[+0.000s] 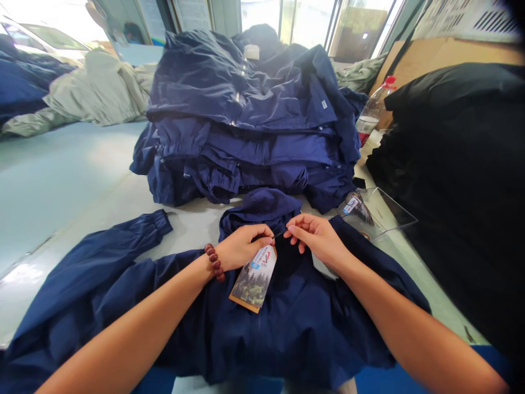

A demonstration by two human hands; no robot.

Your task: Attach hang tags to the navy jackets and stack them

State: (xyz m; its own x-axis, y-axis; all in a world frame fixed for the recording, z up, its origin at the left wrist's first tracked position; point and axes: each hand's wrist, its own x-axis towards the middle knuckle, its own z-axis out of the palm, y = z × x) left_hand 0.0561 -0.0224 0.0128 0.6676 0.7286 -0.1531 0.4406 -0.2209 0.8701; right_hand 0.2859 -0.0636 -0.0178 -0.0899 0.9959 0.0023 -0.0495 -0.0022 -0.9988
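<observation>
A navy hooded jacket lies spread across the table before me, its hood at the far side and its sleeves out to both sides. Over its neck, my left hand pinches the dark cord of a hang tag. The tag, printed with trees, dangles below those fingers over the jacket front. Close by on the right, my right hand pinches the other end of the short cord. The cord runs between both sets of fingertips.
Behind the jacket rises a stack of folded navy jackets. A clear plastic tray holding more tags sits at the right, near a bottle. Black garments are heaped along the right side. Grey-green garments lie at the far left.
</observation>
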